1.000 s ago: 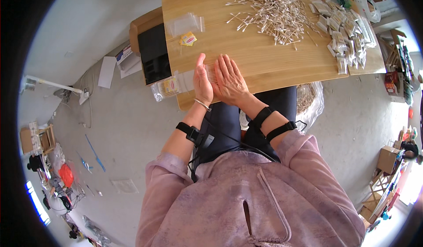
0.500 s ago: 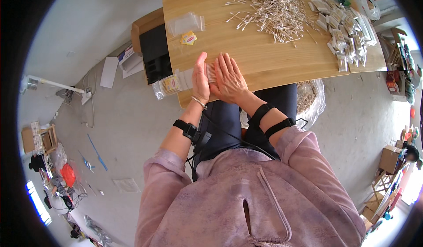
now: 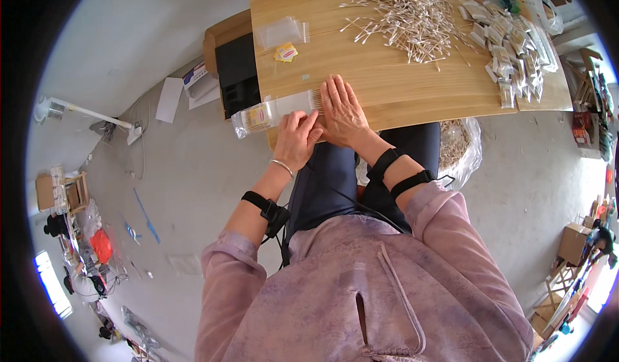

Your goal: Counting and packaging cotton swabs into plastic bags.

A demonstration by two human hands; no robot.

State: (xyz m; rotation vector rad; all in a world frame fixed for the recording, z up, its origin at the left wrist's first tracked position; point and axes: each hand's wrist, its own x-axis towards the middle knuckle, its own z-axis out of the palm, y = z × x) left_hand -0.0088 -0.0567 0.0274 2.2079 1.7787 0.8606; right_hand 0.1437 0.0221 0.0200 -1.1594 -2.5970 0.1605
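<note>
A row of cotton swabs [image 3: 315,99] lies at the table's near edge, partly covered by my hands. My right hand [image 3: 343,111] is laid flat against the row's right side, fingers stretched out together. My left hand [image 3: 298,135] sits at the row's lower left, with fingers loosely bent and apart and the index fingertip by the swabs. Just left of the row is a flat clear plastic sleeve [image 3: 291,104]. Beyond it, a clear bag of swabs with a yellow card [image 3: 256,117] reaches past the table's left edge.
A large heap of loose swabs [image 3: 412,13] covers the far middle of the wooden table [image 3: 387,88]. Filled small packets [image 3: 509,52] pile up at the right. Flat clear bags [image 3: 282,33] and yellow cards [image 3: 285,52] lie far left. An open cardboard box [image 3: 211,55] stands beside the table.
My left hand has turned from upright on its edge to palm down, moving slightly toward me, with its fingers bent. More of the clear sleeve shows. My right hand stays against the swabs.
</note>
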